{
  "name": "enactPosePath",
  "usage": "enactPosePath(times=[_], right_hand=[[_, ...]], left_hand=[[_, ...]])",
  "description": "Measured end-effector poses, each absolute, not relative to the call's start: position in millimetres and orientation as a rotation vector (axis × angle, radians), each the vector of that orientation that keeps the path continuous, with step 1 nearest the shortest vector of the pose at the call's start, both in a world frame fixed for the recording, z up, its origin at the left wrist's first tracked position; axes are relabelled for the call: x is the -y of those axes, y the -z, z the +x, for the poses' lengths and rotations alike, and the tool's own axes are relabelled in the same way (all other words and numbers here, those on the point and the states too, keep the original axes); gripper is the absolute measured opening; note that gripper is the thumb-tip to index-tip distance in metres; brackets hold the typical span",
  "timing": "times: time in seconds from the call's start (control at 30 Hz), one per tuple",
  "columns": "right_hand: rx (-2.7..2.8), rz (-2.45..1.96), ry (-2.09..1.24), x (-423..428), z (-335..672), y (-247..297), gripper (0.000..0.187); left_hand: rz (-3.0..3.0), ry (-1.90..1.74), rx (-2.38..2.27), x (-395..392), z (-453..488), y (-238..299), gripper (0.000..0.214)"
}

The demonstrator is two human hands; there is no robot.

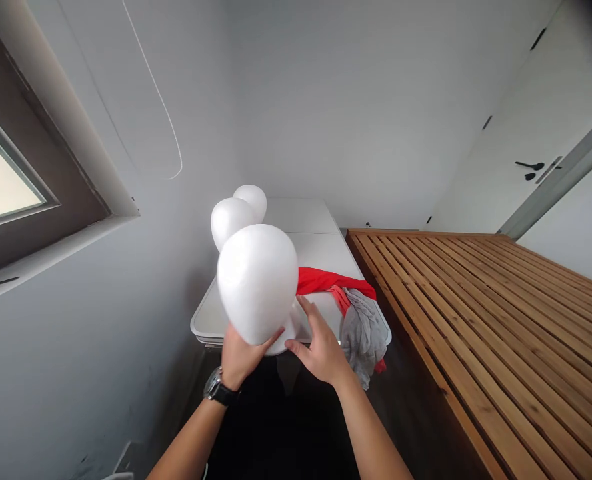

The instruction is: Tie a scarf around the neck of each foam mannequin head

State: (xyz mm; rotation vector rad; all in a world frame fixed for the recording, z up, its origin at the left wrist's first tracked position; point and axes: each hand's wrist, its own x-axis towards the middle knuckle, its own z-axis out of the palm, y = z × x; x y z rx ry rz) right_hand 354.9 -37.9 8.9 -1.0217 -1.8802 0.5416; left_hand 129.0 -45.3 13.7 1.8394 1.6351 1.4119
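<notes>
White, smooth and faintly glossy, the front form [257,277] swells like an egg, broad at the crown and tapering toward the person; a pale flared base [287,337] shows below it. It stands at the near edge of the worktop [321,247], a flat white panel with rounded corners, a thin rim and a straight seam running across beyond the form. Behind the front form and slightly left, two more rounded white forms, the middle form [229,220] and the far form [253,199], overlap in a row.

At the front form's narrow lower end, the left hand [241,357] is cupped, its thumb stretched toward the base; its fingers are mostly hidden behind the white curve, so I cannot tell how firmly it has hold. A dark-strapped metal watch [217,387] circles that wrist. Right of the front form, the right hand [321,347] is spread, thumb and forefinger well apart beside the base, gripping nothing; whether its fingertips touch the base is unclear.

Also right of the front form lie a flat strip of bright red cloth [331,280] and crumpled, soft grey cloth [361,327] drooping over the edge. Farther right are a bed frame's straight, grained wooden slats [451,307].
</notes>
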Motion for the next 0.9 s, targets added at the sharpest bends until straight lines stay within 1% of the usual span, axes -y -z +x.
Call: enactPosePath(times=[0.07,0.2,0.27,0.33,0.4,0.53,0.6,0.67,0.73,0.77,0.8,0.87,0.9], right_hand=[[1.868,-1.056,-0.679,37.8,358.0,-9.5,0.094],[1.728,-1.204,-0.789,22.3,366.7,-2.3,0.096],[1.668,-1.237,-0.786,16.1,368.2,5.4,0.091],[1.622,-1.219,-0.755,10.9,367.6,13.5,0.083],[1.602,-1.19,-0.708,5.8,366.2,19.6,0.077],[1.618,-1.179,-0.623,-1.2,365.7,24.2,0.067],[1.636,-1.204,-0.602,-0.9,366.9,25.0,0.067],[1.659,-1.234,-0.584,1.0,368.2,26.6,0.069],[1.679,-1.242,-0.557,3.3,369.1,29.0,0.072],[1.682,-1.237,-0.536,4.5,369.5,30.1,0.074],[1.681,-1.23,-0.51,5.9,370.0,31.0,0.076],[1.665,-1.229,-0.441,9.7,372.2,31.8,0.08],[1.65,-1.238,-0.402,12.3,374.2,31.5,0.082]], left_hand=[[1.968,-1.365,-1.559,27.9,154.4,-15.8,0.057],[2.115,-1.285,-1.49,7.4,186.4,2.0,0.046],[2.153,-1.272,-1.5,3.4,193.5,15.6,0.041],[2.185,-1.269,-1.483,0.8,195.8,24.0,0.041],[2.207,-1.248,-1.401,-1.8,192.7,24.1,0.045],[2.21,-1.193,-1.241,-13.3,166.2,7.8,0.057],[2.203,-1.272,-1.358,-26.1,144.4,-0.3,0.059],[2.215,-1.294,-1.592,-44.4,122.0,-6.2,0.061],[2.28,-1.138,-1.785,-65.3,104.0,-12.0,0.06],[2.329,-1.011,-1.83,-75.4,97.9,-15.7,0.056],[2.378,-0.886,-1.84,-84.8,94.0,-20.5,0.047],[2.441,-0.723,-1.785,-101.3,92.4,-33.4,0.018],[2.431,-0.709,-1.741,-108.9,94.3,-41.7,0.01]])
